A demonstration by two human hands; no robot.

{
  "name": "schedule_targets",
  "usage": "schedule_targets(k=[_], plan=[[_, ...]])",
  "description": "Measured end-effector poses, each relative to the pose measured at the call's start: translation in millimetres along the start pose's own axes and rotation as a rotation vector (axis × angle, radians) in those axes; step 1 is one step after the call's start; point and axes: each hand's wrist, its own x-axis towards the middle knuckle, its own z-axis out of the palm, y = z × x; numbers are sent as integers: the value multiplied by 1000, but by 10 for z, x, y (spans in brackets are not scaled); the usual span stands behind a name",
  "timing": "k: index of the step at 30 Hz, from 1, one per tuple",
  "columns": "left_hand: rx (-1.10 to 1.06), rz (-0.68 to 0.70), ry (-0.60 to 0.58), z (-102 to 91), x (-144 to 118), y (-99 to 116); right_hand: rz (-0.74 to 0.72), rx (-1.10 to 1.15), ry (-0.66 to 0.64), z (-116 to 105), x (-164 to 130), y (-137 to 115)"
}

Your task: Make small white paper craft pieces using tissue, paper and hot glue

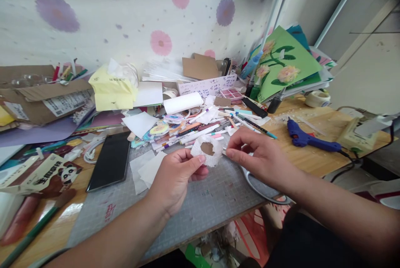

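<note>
My left hand [178,174] pinches a small round piece of white tissue paper [206,150] with a brown patch at its centre, held above the grey cutting mat [206,201]. My right hand [259,153] touches the right edge of the same paper with thumb and forefinger. Both hands hover just in front of a heap of marker pens [200,128]. Loose white paper scraps [146,170] lie on the mat left of my left hand.
A black phone [109,160] lies at the mat's left. A blue glue gun [308,138] rests on the wooden table to the right, its cable trailing off. A green card with paper flowers [286,66] leans at the back right. Boxes, tissues and packets crowd the left.
</note>
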Motion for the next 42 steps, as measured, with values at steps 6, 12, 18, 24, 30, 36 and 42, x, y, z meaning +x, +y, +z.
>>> schedule_targets(k=[6, 12, 18, 24, 30, 36, 42], plan=[[-24, -17, -23, 7, -29, 9, 109, 21, -39, 97, -25, -22], [19, -12, -88, 5, -26, 7, 229, 310, -39, 115, 18, 20], [-19, -49, -160, -3, -37, 8, 298, 507, -74, 86, 22, 27], [-48, -44, -238, 33, -72, -27, 343, 539, -54, 110, 15, 9], [6, -24, -147, 65, -70, -67, 361, 518, -88, 168, 17, -42], [-49, -15, -192, 52, -65, -37, 401, 661, -77, 184, 46, -10], [-35, -40, -265, 31, -55, -29, 402, 747, -55, 169, 23, 26]])
